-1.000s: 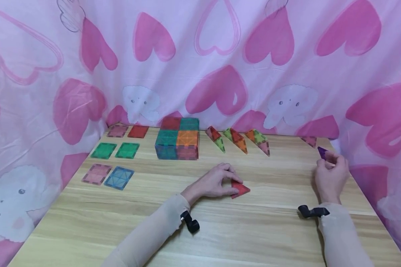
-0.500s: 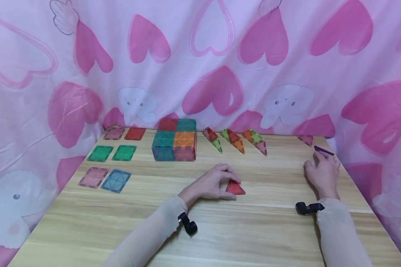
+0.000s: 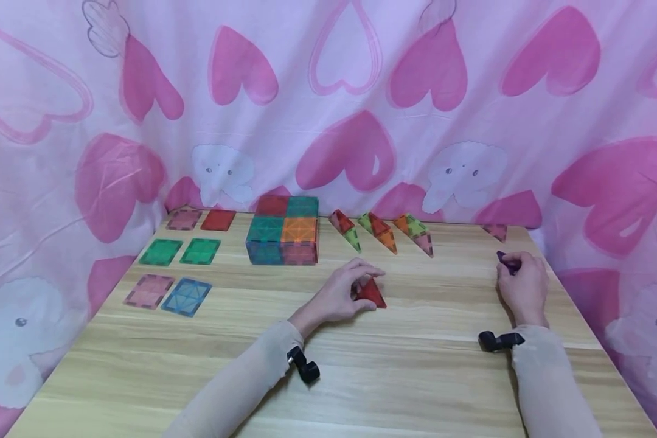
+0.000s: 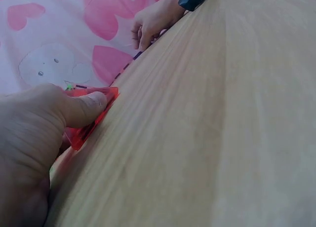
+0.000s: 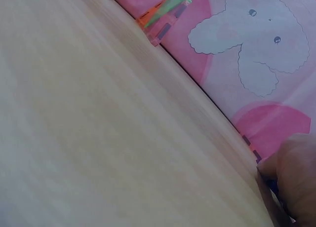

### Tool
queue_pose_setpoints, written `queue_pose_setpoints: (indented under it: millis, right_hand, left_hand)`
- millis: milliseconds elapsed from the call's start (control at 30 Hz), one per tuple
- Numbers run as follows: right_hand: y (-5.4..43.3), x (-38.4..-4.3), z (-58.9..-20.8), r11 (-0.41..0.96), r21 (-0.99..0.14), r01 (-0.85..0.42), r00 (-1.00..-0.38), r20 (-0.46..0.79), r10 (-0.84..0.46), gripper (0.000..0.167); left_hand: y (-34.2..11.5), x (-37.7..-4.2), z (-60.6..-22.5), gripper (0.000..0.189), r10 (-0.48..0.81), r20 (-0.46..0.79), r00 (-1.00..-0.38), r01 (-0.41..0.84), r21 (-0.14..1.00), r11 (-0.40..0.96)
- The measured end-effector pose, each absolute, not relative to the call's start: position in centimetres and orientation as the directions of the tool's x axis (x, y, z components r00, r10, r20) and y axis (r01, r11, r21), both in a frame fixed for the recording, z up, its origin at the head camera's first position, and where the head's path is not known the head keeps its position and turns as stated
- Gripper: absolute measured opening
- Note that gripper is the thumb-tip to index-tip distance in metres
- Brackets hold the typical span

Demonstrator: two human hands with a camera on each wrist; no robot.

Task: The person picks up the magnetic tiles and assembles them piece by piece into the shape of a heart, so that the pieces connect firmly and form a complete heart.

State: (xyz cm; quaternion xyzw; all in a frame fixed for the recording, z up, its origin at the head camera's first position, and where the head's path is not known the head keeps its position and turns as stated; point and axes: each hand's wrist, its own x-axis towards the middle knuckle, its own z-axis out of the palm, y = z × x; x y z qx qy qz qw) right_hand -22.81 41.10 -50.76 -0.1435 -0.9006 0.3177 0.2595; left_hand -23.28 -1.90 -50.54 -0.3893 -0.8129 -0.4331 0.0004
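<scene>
My left hand point(image 3: 339, 295) holds a red triangular magnetic tile point(image 3: 373, 294) at the middle of the table. In the left wrist view the thumb presses on the face of this red tile point(image 4: 111, 95), which stands tilted; the other fingers are mostly hidden. At the right side, my right hand point(image 3: 525, 287) pinches a small purple magnetic tile point(image 3: 502, 258), largely covered by the fingers. A pink triangular tile point(image 3: 495, 232) lies just beyond it, near the back edge. In the right wrist view only part of the right hand point(image 5: 298, 175) shows.
A block of stacked square tiles point(image 3: 282, 230) stands at the back. Right of it lie three pairs of triangular tiles, including a green and pink pair point(image 3: 414, 234). Several square tiles, such as a blue one point(image 3: 187, 297), lie at left. A pink curtain point(image 3: 252, 121) encloses the table.
The left hand has shifted slightly back and left, and the red tile has tipped up from lying flat. The right hand has drawn the purple tile a little nearer and leftward.
</scene>
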Motion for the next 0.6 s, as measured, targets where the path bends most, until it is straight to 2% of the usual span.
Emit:
queue_pose_setpoints:
  millis: [67, 167, 300, 467, 600]
  right_hand:
    - [41.11, -22.8, -50.75, 0.739, -0.664, 0.113, -0.822, 0.355, 0.446, 0.031]
    - [41.16, -22.8, -50.7, 0.703, -0.695, 0.149, -0.804, 0.33, 0.496, 0.046]
    - [41.27, -22.74, -50.52, 0.738, -0.652, 0.172, -0.815, 0.327, 0.479, 0.052]
    - [41.22, -22.6, -50.44, 0.786, -0.599, 0.154, -0.851, 0.324, 0.413, 0.049]
    - [40.96, -22.24, -50.34, 0.767, -0.616, 0.177, -0.875, 0.259, 0.41, 0.064]
  left_hand:
    - [-1.92, -23.28, -50.53, 0.057, 0.638, 0.322, -0.7, 0.627, 0.704, 0.333]
    - [-1.95, -23.22, -50.52, 0.041, 0.649, 0.315, -0.693, 0.629, 0.703, 0.331]
    - [-1.94, -23.21, -50.52, 0.026, 0.661, 0.321, -0.678, 0.639, 0.702, 0.314]
    - [-1.88, -23.25, -50.47, 0.022, 0.663, 0.309, -0.682, 0.632, 0.706, 0.321]
    - [-1.88, -23.27, -50.58, 0.022, 0.663, 0.31, -0.682, 0.636, 0.699, 0.327]
